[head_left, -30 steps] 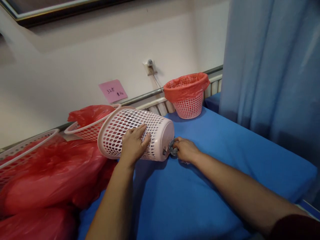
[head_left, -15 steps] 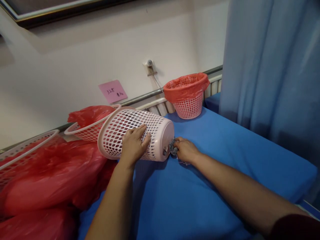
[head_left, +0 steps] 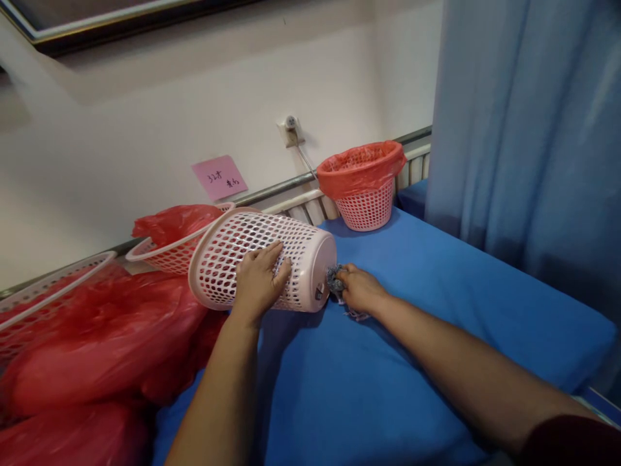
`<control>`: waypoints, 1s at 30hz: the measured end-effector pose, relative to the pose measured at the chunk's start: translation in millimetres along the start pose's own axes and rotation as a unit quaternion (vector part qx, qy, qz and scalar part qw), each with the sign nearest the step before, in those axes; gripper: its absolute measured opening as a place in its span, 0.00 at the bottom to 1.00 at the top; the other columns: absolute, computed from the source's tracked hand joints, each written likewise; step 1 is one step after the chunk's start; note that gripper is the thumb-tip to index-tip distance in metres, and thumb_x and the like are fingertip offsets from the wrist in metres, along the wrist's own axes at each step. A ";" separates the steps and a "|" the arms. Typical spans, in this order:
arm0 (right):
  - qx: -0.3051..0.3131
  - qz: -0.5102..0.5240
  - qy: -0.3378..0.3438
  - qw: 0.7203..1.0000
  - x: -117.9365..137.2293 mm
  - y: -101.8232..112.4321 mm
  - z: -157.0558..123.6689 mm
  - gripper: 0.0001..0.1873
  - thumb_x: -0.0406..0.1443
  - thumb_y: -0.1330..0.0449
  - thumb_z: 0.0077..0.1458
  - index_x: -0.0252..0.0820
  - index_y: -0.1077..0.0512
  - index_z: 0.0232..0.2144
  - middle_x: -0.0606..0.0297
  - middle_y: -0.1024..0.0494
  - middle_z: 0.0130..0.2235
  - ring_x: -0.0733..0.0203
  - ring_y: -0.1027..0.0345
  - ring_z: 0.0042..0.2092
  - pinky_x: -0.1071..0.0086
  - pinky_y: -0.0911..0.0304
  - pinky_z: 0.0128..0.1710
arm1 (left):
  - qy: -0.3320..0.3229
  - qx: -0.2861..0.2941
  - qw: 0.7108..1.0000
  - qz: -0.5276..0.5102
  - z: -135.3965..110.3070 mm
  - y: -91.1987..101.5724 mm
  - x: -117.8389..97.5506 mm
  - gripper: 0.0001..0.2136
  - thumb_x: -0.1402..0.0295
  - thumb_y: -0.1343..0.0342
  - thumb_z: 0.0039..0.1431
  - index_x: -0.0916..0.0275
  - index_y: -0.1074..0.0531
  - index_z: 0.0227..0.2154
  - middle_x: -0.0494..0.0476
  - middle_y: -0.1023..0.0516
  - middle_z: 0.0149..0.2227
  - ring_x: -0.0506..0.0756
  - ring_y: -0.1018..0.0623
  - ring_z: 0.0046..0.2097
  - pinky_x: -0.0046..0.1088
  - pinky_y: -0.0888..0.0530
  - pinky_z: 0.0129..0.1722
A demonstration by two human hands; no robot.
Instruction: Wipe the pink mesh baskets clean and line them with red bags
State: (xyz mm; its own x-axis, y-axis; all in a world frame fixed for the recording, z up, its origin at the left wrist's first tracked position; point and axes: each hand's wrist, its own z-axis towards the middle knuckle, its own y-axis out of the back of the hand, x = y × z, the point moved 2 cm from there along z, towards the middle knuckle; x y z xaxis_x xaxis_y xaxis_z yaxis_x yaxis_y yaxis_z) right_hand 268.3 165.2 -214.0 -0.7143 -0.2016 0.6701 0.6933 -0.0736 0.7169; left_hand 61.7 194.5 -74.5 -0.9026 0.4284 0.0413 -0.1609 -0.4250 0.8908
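Left hand (head_left: 259,278): laid on the side of the pale pink basket (head_left: 303,259), thumb and fingers apart, place unchanged from the previous frame. Right hand (head_left: 361,288): grip clamped on a grey cloth (head_left: 334,278), pressed to the basket's base.

Change since half a second ago: cloth and right hand have shifted slightly farther and to the left along the base; more of a pale fringe (head_left: 356,315) shows under the hand. Basket base has moved a hair to the left.

Basket lies on its side on the blue-covered bed (head_left: 422,272), base to the right, rim to the left. Rim side is tight: red bags (head_left: 107,336) at the near left, a second basket (head_left: 184,261) just beyond. Far side: lined basket (head_left: 366,210) upright near the bed's far edge, well apart from the right hand. Blue sheet runs from the right hand to the bed's right edge, which slants from far to near right, beside the curtain (head_left: 524,129).
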 end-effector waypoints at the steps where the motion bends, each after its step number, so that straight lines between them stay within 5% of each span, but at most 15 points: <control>1: -0.028 0.006 -0.012 1.000 -1.1 2.5 2.4 0.24 0.28 0.42 0.55 0.43 0.24 0.54 0.53 0.30 0.60 0.50 0.29 0.57 0.59 0.36 0.62 | 0.003 0.001 1.000 -0.002 -0.2 0.0 0.3 0.24 0.57 0.53 0.68 0.61 0.26 0.60 0.57 0.25 0.63 0.67 0.26 0.58 0.50 0.32 0.60; 6: -0.210 0.084 0.057 0.972 -0.7 11.0 12.4 0.33 0.31 0.44 0.59 0.42 0.38 0.66 0.52 0.46 0.71 0.49 0.46 0.71 0.54 0.45 0.70 | 0.012 -0.004 1.000 -0.013 -1.5 -0.9 0.0 0.25 0.56 0.54 0.67 0.60 0.26 0.60 0.57 0.25 0.63 0.67 0.27 0.59 0.51 0.33 0.60; 8: -0.158 0.067 0.076 0.982 0.4 5.4 11.0 0.33 0.30 0.43 0.59 0.41 0.37 0.66 0.51 0.46 0.71 0.48 0.44 0.69 0.53 0.43 0.69 | 0.011 -0.007 1.000 -0.013 -1.7 -1.3 -0.3 0.25 0.56 0.54 0.67 0.60 0.26 0.60 0.57 0.25 0.63 0.67 0.27 0.59 0.51 0.33 0.60; 12: -0.044 0.020 0.017 0.999 -3.4 -4.0 4.9 0.27 0.25 0.42 0.52 0.42 0.25 0.54 0.52 0.28 0.60 0.50 0.28 0.58 0.57 0.35 0.62 | 0.012 -0.013 1.000 -0.019 -2.3 -1.5 0.1 0.25 0.56 0.53 0.67 0.61 0.25 0.60 0.58 0.24 0.63 0.67 0.27 0.59 0.51 0.33 0.60; 16: -0.135 0.038 0.014 0.990 -0.1 8.1 8.6 0.30 0.26 0.45 0.57 0.37 0.32 0.62 0.47 0.40 0.68 0.48 0.39 0.67 0.56 0.43 0.69 | 0.007 -0.016 1.000 -0.021 -3.3 -1.3 0.1 0.25 0.56 0.53 0.67 0.62 0.25 0.60 0.58 0.24 0.63 0.67 0.26 0.59 0.51 0.33 0.60; 20: -0.254 0.087 0.164 0.949 13.3 20.3 10.2 0.32 0.27 0.47 0.60 0.41 0.37 0.66 0.50 0.49 0.72 0.50 0.52 0.73 0.53 0.48 0.72 | 0.007 -0.020 1.000 -0.017 -3.5 -1.2 -0.2 0.25 0.56 0.53 0.67 0.60 0.25 0.60 0.57 0.24 0.63 0.66 0.26 0.58 0.51 0.32 0.60; 22: -0.233 0.084 0.187 0.951 13.0 17.6 9.3 0.33 0.25 0.46 0.57 0.42 0.36 0.65 0.50 0.47 0.72 0.49 0.50 0.72 0.50 0.47 0.71 | 0.006 -0.020 1.000 -0.016 -3.1 -1.1 -0.3 0.25 0.56 0.53 0.67 0.61 0.25 0.59 0.57 0.24 0.63 0.66 0.26 0.58 0.50 0.32 0.60; 26: -0.134 0.072 0.110 0.982 -1.3 6.3 8.5 0.33 0.22 0.45 0.50 0.40 0.29 0.58 0.49 0.37 0.67 0.46 0.38 0.67 0.48 0.41 0.68 | 0.003 -0.022 1.000 -0.018 -2.0 -0.4 -0.6 0.25 0.56 0.53 0.67 0.62 0.25 0.59 0.58 0.23 0.62 0.66 0.26 0.58 0.49 0.32 0.61; 30: -0.181 0.105 0.093 0.973 0.5 9.2 5.3 0.33 0.24 0.45 0.52 0.42 0.32 0.61 0.51 0.38 0.68 0.48 0.39 0.67 0.49 0.41 0.68 | 0.006 -0.020 1.000 -0.017 -2.2 0.4 -1.4 0.25 0.56 0.53 0.67 0.62 0.25 0.59 0.58 0.24 0.62 0.66 0.25 0.58 0.49 0.32 0.61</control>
State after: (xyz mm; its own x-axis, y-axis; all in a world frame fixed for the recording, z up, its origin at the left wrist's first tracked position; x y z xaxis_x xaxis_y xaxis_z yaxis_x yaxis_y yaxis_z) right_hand 273.8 169.6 -206.0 -0.5467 -0.4210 0.7238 0.8345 -0.3449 0.4297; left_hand 62.1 192.0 -75.1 -0.9012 0.4333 0.0060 -0.2065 -0.4415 0.8732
